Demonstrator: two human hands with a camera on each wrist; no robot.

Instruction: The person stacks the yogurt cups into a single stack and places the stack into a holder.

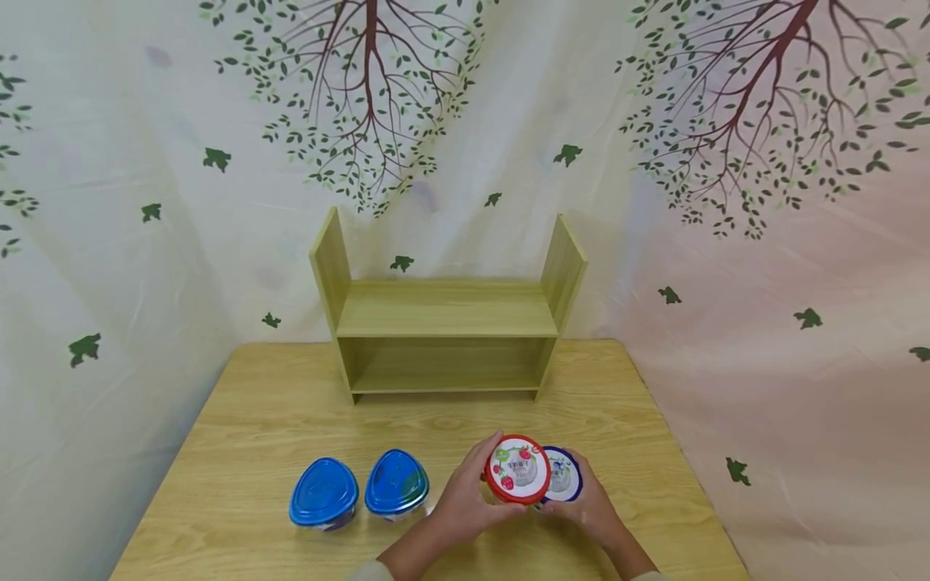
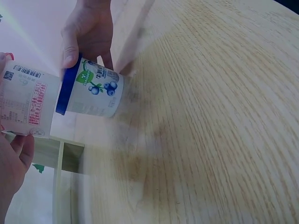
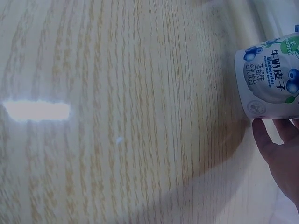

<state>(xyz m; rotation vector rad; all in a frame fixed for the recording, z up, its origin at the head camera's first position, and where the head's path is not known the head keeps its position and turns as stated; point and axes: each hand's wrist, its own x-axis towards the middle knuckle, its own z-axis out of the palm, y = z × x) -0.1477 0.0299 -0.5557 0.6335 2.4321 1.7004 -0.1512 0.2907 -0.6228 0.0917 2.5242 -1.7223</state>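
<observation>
Backdrop (image 1: 523,113) of printed trees hangs over a two-handed hold

Below it, the wood-grain counter (image 1: 265,411) carries a two-level shelf unit (image 1: 446,311) toward its far side. Nearer, the person's left hand (image 1: 468,494) and right hand (image 1: 592,504) are close together, the fingers of both curled. Beyond the left hand, on its outer side, two blue-lidded containers (image 1: 323,489) stand side by side with a small gap. The left fingers grasp a red-lidded cup (image 1: 517,470), raised above the counter, its base right by the lid of a navy-lidded cup (image 1: 567,478) gripped in the right fingers. Whether the cups touch, I can't tell from here.
</observation>
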